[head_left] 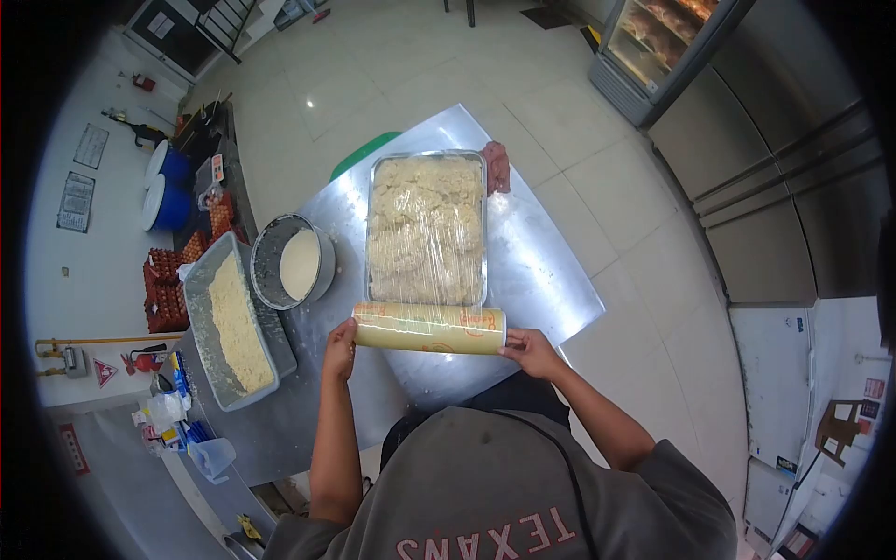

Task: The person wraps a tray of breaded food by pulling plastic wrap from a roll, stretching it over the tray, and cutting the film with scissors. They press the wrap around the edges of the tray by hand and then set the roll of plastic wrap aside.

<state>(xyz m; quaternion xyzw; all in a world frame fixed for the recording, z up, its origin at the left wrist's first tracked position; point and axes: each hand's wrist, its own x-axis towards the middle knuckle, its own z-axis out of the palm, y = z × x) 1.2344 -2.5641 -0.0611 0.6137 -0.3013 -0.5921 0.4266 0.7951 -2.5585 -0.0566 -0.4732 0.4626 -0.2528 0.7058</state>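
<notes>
Between my two hands is a wide roll of plastic wrap [429, 329], yellowish with red print, lying across the near end of a metal tray [371, 238]. My left hand [342, 349] grips the roll's left end, and my right hand [532, 354] has its fingers at the right end. The tray is filled with pale, crumb-coated pieces [425, 215]. A shiny clear film stretches over them from the roll toward the far side. Whether the film reaches past the tray's far rim is hard to make out.
The tray rests on a steel table [546, 271]. To the left stand a round pot [322, 271] with pale contents and a grey bin [280, 341] of flour-like powder. A reddish cloth [497, 168] lies by the tray's far right corner. Egg trays [166, 289] are stacked farther left.
</notes>
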